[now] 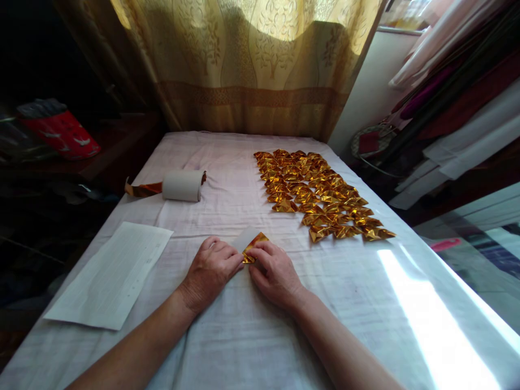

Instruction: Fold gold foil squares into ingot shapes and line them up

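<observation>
A small sheet of gold foil paper (252, 238) with a pale back lies between my hands, its near edge folded over to show the gold side. My left hand (216, 266) presses the left part of the fold, fingers together and thumb at the near edge. On the right side of the fold, the fingers and thumb of my right hand (276, 271) pinch the paper. Several folded gold ingot shapes (320, 195) stand in rows at the back right. At the back left lies a pale paper roll (182, 186) with a gold strip (144, 189) sticking out of its left end.
A white printed sheet (111, 276) lies on the left of the cloth-covered table (227, 346). Behind the table hangs a gold curtain (252, 65). A red container (63, 132) stands on a dark surface at left. Clothes (467, 108) hang at right.
</observation>
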Motion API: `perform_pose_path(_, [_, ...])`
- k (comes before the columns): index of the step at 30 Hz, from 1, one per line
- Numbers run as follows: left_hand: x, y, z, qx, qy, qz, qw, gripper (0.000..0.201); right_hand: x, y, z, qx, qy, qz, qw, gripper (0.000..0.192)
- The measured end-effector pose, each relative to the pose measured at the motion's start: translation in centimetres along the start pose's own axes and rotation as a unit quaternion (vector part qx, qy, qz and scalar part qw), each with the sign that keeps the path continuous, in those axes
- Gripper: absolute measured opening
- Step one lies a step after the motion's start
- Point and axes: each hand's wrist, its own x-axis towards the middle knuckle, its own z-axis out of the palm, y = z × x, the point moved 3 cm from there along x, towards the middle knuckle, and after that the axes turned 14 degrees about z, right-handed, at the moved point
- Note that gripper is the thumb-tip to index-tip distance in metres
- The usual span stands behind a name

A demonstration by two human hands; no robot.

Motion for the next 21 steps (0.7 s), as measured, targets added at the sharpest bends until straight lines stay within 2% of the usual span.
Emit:
perform_pose_path(4, [0.0,-0.1,-0.4,0.034,0.001,0.059,0.998,0.017,0.3,0.2,-0.5,-0.071,0.034,-0.016,0.997,0.030])
perform_pose_path(8, [-0.8,-1.0,-0.9,0.049,0.013,0.096,0.994,0.020,0.7,0.8,-1.6,-0.160,0.062,-0.031,0.985,0.017])
perform_pose_path(12, [-1.7,-1.8,-1.5,0.066,0.017,0.120,0.990,0.020,0.4,0.6,-1.8,-0.199,0.052,-0.075,0.976,0.009])
perform_pose_path(14, [-1.9,-1.7,-1.7,0.071,0.004,0.095,0.993,0.018,0.0,-0.1,-1.3,-0.211,0.030,-0.108,0.971,0.009])
perform_pose_path(17, [-2.0,-0.9,-1.7,0.049,-0.036,-0.011,0.998,0.012,-0.6,-1.4,-0.4,-0.224,-0.002,-0.146,0.964,0.013])
perform_pose_path(21, [-1.7,0.5,-1.2,0.026,-0.061,-0.112,0.991,0.013,-1.1,-1.8,-0.3,-0.201,-0.014,-0.151,0.968,0.011])
